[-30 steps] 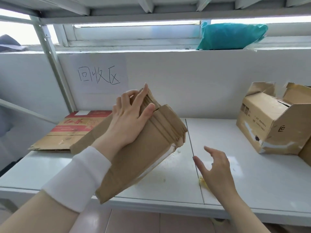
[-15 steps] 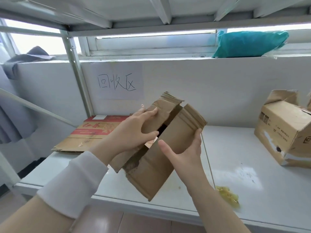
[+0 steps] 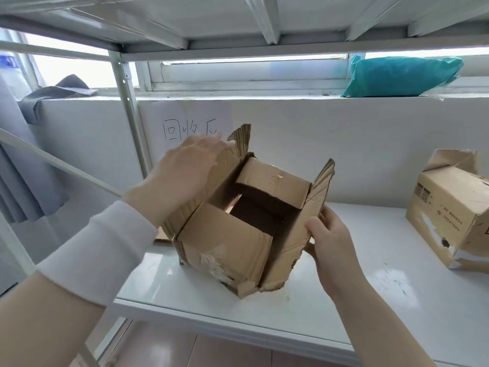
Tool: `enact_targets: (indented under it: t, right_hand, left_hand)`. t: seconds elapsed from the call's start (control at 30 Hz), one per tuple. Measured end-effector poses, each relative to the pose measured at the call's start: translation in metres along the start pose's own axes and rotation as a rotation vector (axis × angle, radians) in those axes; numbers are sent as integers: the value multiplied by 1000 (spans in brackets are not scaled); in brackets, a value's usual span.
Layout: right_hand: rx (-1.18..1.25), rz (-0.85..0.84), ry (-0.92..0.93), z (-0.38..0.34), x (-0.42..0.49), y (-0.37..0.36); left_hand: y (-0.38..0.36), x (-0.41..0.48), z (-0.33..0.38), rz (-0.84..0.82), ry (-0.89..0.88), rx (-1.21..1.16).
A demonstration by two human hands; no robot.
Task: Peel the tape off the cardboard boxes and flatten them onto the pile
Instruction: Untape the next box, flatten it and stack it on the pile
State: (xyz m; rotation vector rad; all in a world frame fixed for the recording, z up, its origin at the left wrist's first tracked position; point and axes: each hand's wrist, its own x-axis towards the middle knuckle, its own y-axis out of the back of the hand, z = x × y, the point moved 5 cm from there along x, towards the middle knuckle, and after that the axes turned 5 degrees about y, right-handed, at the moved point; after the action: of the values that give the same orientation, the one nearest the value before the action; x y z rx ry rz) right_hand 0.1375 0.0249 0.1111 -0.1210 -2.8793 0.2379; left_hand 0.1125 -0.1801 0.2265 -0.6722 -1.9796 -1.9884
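Over shelf [image 3: 344,300]: torn box [image 3: 225,242], flaps up; L grip [image 3: 185,168] flat, R grip [image 3: 330,239] pinching flap.

Bright daylight pours through the far window [image 3: 238,67], blowing it out; the left hand [image 3: 190,168] blurs, and edges bow.

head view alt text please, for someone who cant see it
A person holds an open cardboard box at a white shelf, left grip flat against one flap, right grip pinching the opposite flap. A torn cardboard box lies at right, a teal bag on the window ledge.
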Motion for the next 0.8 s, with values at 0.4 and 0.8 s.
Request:
enact_targets:
  t: [0.4, 0.8]
  right_hand:
    - [-385, -104, 191, -27, 0, -19]
    - [-1382, -329, 704, -59, 12, -36]
  left_hand:
    - [-74, -64, 54, -100, -459, 341]
    - [-55, -63, 43, 147, -600, 285]
